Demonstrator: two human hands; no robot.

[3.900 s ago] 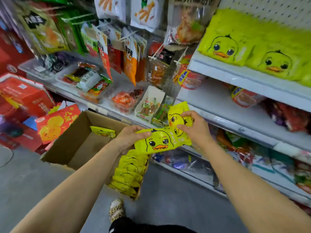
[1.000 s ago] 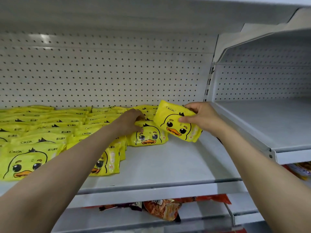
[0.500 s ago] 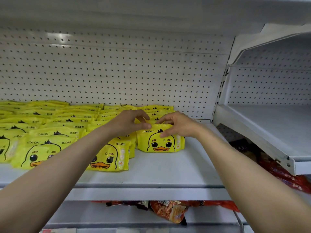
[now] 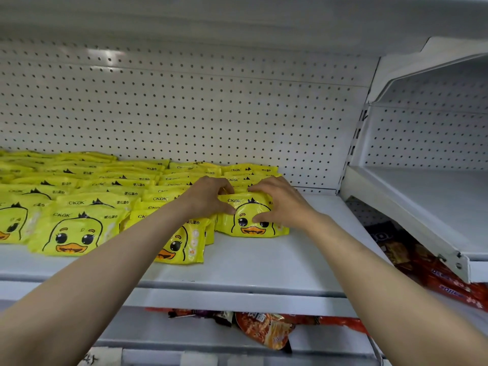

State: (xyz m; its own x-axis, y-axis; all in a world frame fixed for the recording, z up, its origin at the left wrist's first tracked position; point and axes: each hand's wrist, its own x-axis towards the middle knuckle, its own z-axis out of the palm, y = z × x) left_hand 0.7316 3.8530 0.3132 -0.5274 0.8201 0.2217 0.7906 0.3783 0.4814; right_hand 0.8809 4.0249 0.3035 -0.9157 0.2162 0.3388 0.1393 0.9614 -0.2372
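A yellow duck-face packet (image 4: 247,223) stands at the front of the rightmost row on the white shelf (image 4: 237,262). My left hand (image 4: 208,198) grips its upper left edge, thumb in front and fingers curled over the top. My right hand (image 4: 277,202) grips its upper right part the same way, thumb across the duck's face. Several rows of the same yellow packets (image 4: 79,207) fill the shelf to the left, standing one behind another back to the pegboard.
A white pegboard wall (image 4: 184,107) backs the shelf and another shelf runs overhead. To the right a bare white shelf (image 4: 422,207) sits slightly higher. Red and orange snack bags (image 4: 264,328) lie on the lower shelves.
The packet my right hand held in the air a second ago now stands on the shelf at the front of the right row. Both hands have closed round its top edge.
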